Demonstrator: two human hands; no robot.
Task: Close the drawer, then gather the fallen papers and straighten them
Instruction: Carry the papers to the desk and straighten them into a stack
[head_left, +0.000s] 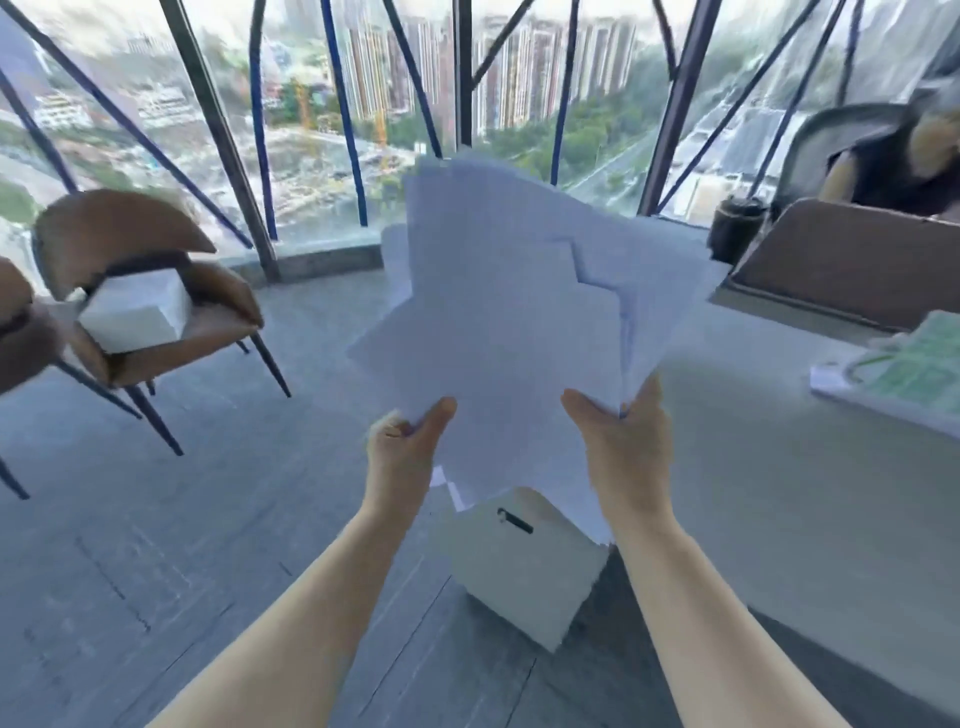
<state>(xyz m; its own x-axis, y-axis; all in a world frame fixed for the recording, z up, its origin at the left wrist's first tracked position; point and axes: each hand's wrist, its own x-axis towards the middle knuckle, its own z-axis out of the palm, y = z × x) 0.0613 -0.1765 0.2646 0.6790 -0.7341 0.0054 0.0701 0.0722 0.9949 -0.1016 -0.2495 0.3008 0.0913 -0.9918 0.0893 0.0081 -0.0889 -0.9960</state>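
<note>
A loose, uneven bundle of white papers (509, 291) is held up in front of me, its sheets fanned out at different angles. My left hand (402, 447) grips the bundle's lower left edge with the thumb on top. My right hand (621, 441) pinches the lower right corner. Below the papers stands a white drawer unit (524, 571) with a black handle; its front looks flush. The image is motion-blurred.
A white desk (779, 467) runs along the right, with a green-printed booklet (914, 369) and a brown board. Two brown chairs (140, 291) stand on the left, one bearing a white box. A seated person (893, 156) is at the far right. Windows fill the back.
</note>
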